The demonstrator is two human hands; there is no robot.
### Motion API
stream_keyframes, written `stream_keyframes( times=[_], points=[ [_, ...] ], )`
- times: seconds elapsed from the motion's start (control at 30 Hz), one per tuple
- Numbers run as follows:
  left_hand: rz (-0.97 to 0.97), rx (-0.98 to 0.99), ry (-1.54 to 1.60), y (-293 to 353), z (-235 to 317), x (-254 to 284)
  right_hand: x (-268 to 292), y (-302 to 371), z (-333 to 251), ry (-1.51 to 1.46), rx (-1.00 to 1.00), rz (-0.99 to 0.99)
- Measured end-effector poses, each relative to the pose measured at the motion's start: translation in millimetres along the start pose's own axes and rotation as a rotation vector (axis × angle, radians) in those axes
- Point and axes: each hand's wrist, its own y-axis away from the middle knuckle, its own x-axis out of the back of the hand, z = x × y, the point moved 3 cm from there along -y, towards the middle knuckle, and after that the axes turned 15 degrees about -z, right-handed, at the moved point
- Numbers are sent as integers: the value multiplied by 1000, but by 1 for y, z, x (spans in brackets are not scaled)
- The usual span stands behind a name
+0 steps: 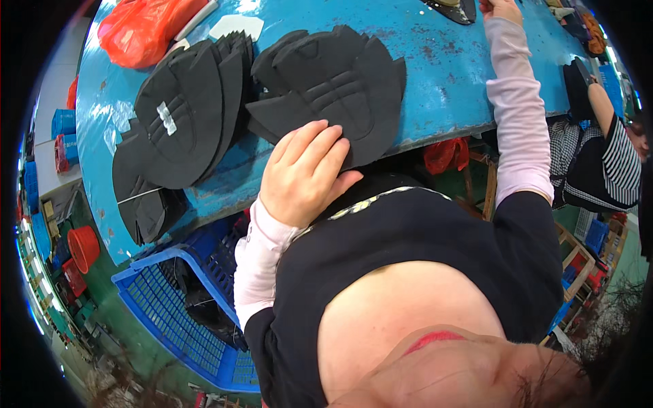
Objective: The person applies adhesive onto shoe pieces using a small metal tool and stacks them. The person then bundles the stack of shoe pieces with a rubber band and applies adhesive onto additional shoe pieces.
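Observation:
My left hand (303,170) lies with its fingers stretched out on the near edge of a stack of black padded fabric pieces (326,88) with raised ridges. To its left is a second stack of similar black pieces (194,102), the top one marked by a small whitish patch (165,119). My right hand (502,10) is far off at the upper edge of the view, its fingers curled and partly cut off. What it holds, if anything, cannot be made out. Just left of it lies a dark flat piece (466,12) with something beige on it.
The blue worktable (442,75) has a worn top. A red plastic bag (139,30) and a white sheet (237,27) lie at the far left. Below the table's near edge stands a blue plastic crate (163,319) with black material inside. Another person (612,156) sits at the right.

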Motion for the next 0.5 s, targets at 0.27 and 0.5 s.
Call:
stream_keyframes(
  times=[0.27, 0.5],
  points=[
    [36, -8, 0, 4, -5, -6, -174, 196, -141, -264, 235, -630],
    [27, 9, 34, 3, -6, -4, -218, 233, -198, 323, 770, -711]
  ],
)
